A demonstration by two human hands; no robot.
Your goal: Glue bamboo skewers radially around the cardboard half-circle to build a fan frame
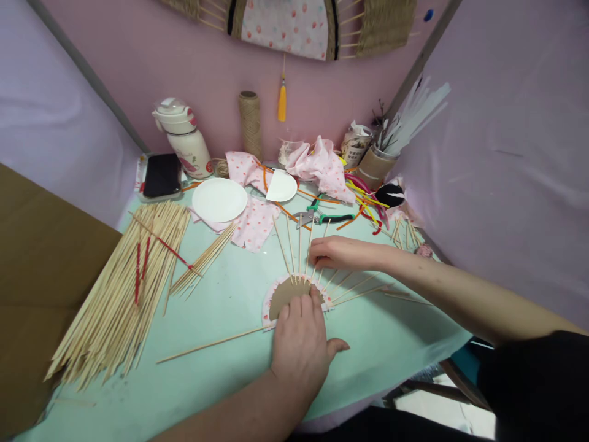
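A half-round piece of cardboard (pixel 280 305) with a pink patterned fabric rim lies on the table, and thin wooden sticks (pixel 300 245) fan out from its curved edge. My left hand (pixel 301 341) lies flat on the cardboard, fingers stretched forward and thumb out to the side. Just beyond the curved edge, my right hand (pixel 343 253) has its fingers curled at one of the fanned sticks, pinching it; the fingertips are partly hidden. One longer stick (pixel 211 345) reaches left from the cardboard's lower corner.
A large pile of sticks (pixel 115 294) and a smaller bundle (pixel 202 264) lie left. Behind are a white round plate (pixel 219 200), green-handled pruning shears (pixel 335 218), pink fabric (pixel 322 167), a twine spool (pixel 250 126), a bottle (pixel 188 144) and a phone (pixel 162 175). A cardboard box (pixel 50 276) stands left.
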